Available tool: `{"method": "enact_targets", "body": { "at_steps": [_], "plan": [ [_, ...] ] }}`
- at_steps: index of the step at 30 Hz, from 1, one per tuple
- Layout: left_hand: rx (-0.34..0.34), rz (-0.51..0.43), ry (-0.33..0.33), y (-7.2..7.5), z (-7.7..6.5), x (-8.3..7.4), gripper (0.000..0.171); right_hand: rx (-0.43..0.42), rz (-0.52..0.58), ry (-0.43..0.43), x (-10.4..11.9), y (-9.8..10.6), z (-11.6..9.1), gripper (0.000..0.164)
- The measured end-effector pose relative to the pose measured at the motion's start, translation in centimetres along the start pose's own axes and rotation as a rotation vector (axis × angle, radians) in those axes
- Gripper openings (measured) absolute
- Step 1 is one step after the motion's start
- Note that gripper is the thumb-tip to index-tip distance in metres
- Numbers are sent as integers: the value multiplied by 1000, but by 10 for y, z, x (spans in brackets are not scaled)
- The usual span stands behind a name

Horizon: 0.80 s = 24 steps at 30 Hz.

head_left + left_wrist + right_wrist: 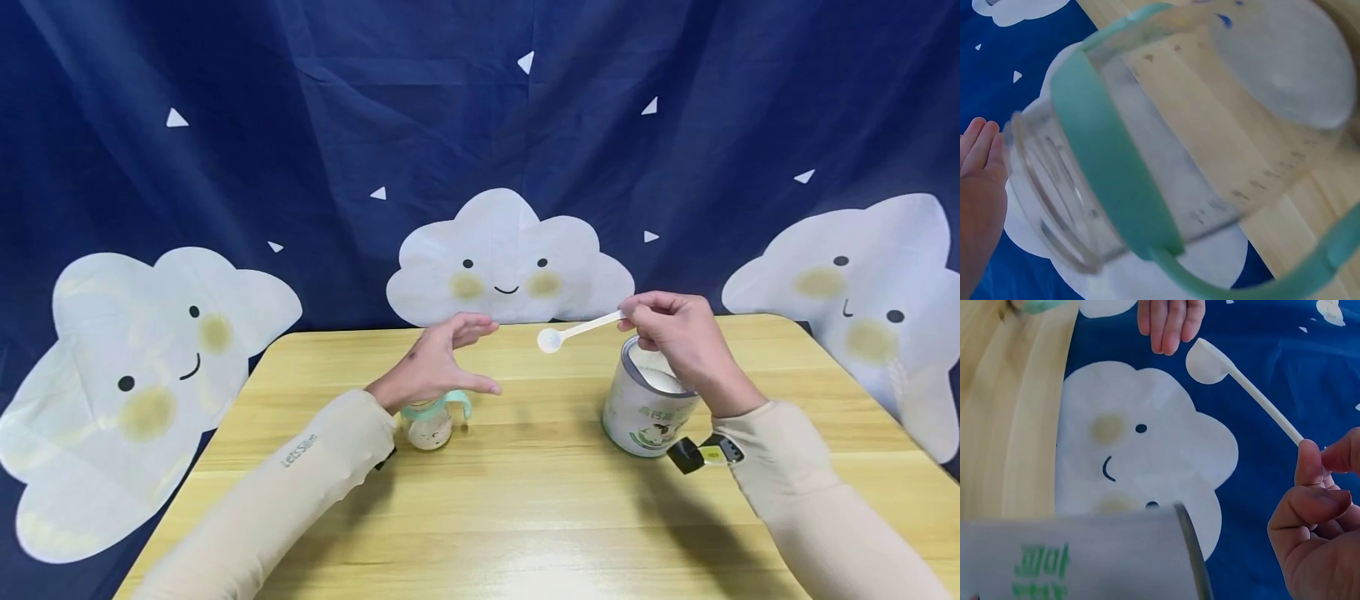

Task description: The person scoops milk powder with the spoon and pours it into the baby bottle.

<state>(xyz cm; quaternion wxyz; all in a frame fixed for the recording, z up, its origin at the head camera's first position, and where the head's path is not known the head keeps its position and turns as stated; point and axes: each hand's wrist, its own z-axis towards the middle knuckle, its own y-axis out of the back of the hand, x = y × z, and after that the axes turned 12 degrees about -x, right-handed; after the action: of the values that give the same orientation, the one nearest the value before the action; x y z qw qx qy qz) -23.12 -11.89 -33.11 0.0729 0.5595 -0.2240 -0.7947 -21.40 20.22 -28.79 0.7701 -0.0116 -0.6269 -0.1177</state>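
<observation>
My right hand pinches the handle end of a white measuring scoop. In the right wrist view the scoop points away from the fingertips, its bowl near the other hand. Below the right hand stands a lidless can with pale powder in it. My left hand hovers over a baby bottle, fingers extended and thumb apart, holding nothing. The left wrist view shows the clear bottle with a mint-green collar, handles and an uncapped mouth. Whether the scoop's bowl holds powder I cannot tell.
Both things stand on a light wooden table, bottle to the left and can to the right. Behind the table's far edge hangs a dark blue curtain printed with smiling white clouds.
</observation>
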Motion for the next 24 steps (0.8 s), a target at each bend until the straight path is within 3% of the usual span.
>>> {"method": "enact_targets", "body": {
  "at_steps": [8, 19, 24],
  "plan": [
    [31, 2, 5, -14, 5, -9, 88, -27, -87, 7, -1, 22, 1, 21],
    [66, 21, -13, -31, 10, -17, 92, -27, 69, -59, -8, 45, 1, 21],
    [85, 25, -32, -39, 10, -21, 93, -36, 0, -45, -11, 56, 0, 19]
  ]
}}
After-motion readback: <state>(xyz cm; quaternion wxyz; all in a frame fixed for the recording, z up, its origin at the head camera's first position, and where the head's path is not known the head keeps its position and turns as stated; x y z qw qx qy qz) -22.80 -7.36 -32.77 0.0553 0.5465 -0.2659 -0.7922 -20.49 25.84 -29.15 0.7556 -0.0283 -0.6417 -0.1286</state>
